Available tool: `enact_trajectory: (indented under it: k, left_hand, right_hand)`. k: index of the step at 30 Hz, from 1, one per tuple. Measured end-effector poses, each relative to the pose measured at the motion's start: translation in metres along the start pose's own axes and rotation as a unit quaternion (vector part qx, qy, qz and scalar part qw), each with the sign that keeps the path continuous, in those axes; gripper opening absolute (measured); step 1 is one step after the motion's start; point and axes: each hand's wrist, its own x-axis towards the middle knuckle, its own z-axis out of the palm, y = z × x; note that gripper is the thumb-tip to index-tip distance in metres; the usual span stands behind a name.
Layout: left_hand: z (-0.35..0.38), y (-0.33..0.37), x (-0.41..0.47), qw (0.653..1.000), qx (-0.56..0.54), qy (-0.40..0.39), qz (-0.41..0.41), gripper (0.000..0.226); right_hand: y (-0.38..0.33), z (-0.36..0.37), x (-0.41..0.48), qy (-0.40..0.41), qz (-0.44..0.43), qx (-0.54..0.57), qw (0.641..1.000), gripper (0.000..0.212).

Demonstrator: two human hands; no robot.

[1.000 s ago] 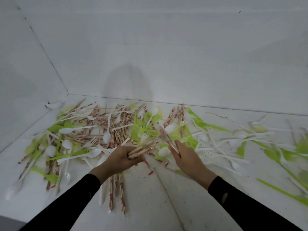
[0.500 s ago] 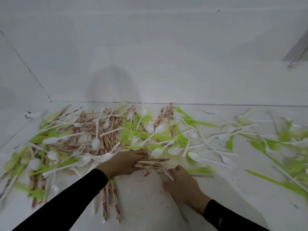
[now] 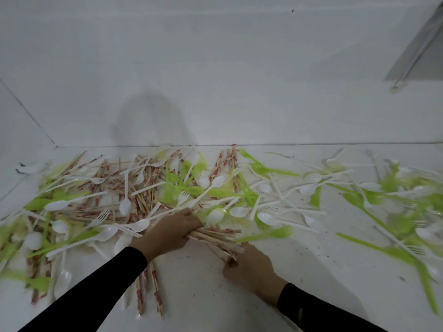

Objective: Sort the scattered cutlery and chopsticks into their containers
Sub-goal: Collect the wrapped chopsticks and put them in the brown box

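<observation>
In the head view my left grip (image 3: 167,233) is curled round a bundle of chopsticks (image 3: 215,238) near the middle of the surface (image 3: 299,271), toward its near edge; my right grip (image 3: 249,267) pinches the bundle's near end; I judge the sticks light, stiff and slippery, apt to fan out, so I would hold mid-length and square the ends; plastic spoons (image 3: 265,217) and forks (image 3: 279,232) litter the far edge; no containers show.

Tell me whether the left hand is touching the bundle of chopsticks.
Touching. The head view shows the left hand gripping the bundle of chopsticks.
</observation>
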Motion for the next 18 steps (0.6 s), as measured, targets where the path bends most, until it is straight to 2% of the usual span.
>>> enact_trajectory:
  k: [3,6,10,13,15,18]
  left_hand:
    - [-0.014,0.010,-0.001,0.997,-0.036,0.025,-0.064,0.029]
    - [-0.023,0.020,-0.004,0.992,-0.050,0.081,-0.078,0.022]
    - [-0.032,0.029,0.000,0.968,-0.110,0.176,-0.145,0.028]
    - [-0.046,0.039,0.007,0.923,-0.187,0.243,-0.234,0.022]
    - [-0.061,0.055,0.017,0.873,-0.266,0.302,-0.274,0.007]
    - [-0.084,0.087,0.040,0.799,-0.335,0.415,-0.279,0.016]
  right_hand:
    - [0.002,-0.003,0.004,-0.014,0.006,-0.047,0.999,0.032]
    - [0.007,-0.011,0.008,-0.050,-0.005,-0.065,0.997,0.017]
    - [0.015,-0.024,0.009,-0.091,-0.003,-0.060,0.994,0.023]
    - [0.021,-0.027,0.005,-0.090,-0.030,-0.105,0.990,0.021]
    - [0.024,-0.026,0.003,-0.085,-0.062,-0.146,0.984,0.018]
    - [0.038,-0.038,-0.005,-0.052,-0.066,-0.126,0.989,0.023]
